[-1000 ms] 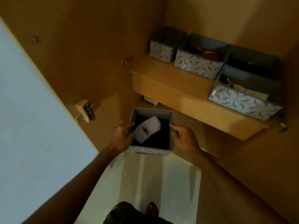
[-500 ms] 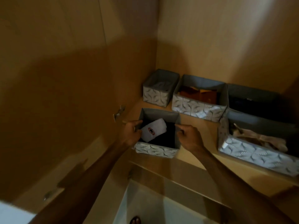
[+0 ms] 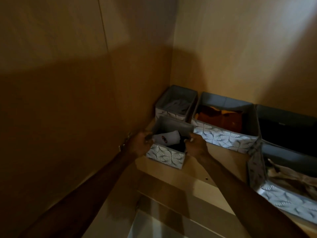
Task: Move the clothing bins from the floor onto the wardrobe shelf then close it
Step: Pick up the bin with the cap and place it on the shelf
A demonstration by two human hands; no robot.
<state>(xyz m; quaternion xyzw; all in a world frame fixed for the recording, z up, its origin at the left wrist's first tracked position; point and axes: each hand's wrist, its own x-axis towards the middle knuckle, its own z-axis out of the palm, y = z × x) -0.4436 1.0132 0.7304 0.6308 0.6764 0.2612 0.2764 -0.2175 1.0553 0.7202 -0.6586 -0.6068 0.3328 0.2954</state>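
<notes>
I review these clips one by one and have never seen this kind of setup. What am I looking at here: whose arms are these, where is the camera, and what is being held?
There is no machine: a person wears a wide-angle camera on the head, looking forward and down, so the two arms are their own. The left hand and right hand grip opposite sides of a small patterned bin holding a white folded garment over dark clothes. The bin is at the front left of a wooden wardrobe shelf; whether it rests there yet is unclear. Four more fabric bins already sit on the shelf, one holding orange clothes.
</notes>
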